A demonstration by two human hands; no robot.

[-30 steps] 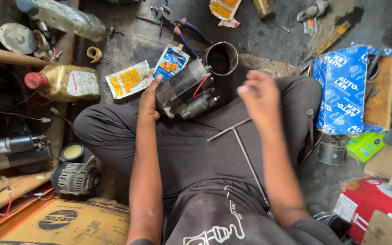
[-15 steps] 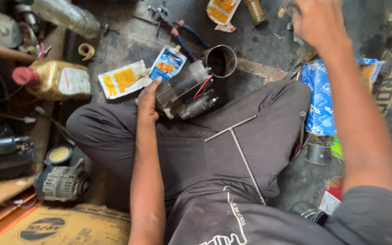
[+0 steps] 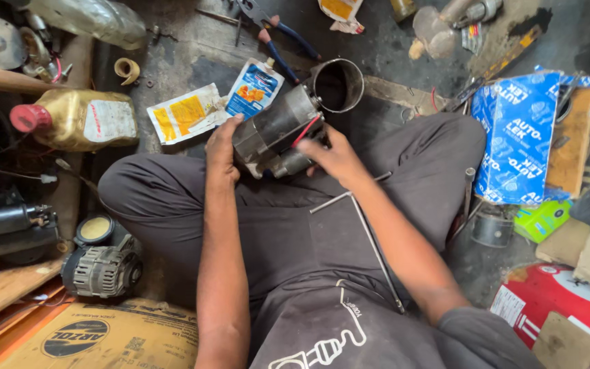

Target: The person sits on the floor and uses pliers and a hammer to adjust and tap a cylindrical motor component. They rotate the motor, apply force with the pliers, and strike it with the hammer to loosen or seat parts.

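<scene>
Starter motor (image 3: 276, 133) across lap, long axis diagonal, nose toward upper right; left hand (image 3: 221, 152) grips body; right hand (image 3: 332, 156) holds lower end.

Grimy workshop floor (image 3: 192, 61) strewn with parts: an amber oil jug (image 3: 76, 119), blue-handled pliers (image 3: 278, 34), torn sachets (image 3: 206, 102), an alternator (image 3: 100, 270), a steel cylinder (image 3: 336, 85), blue cartons (image 3: 517, 137) and flattened cardboard (image 3: 104, 335)
</scene>
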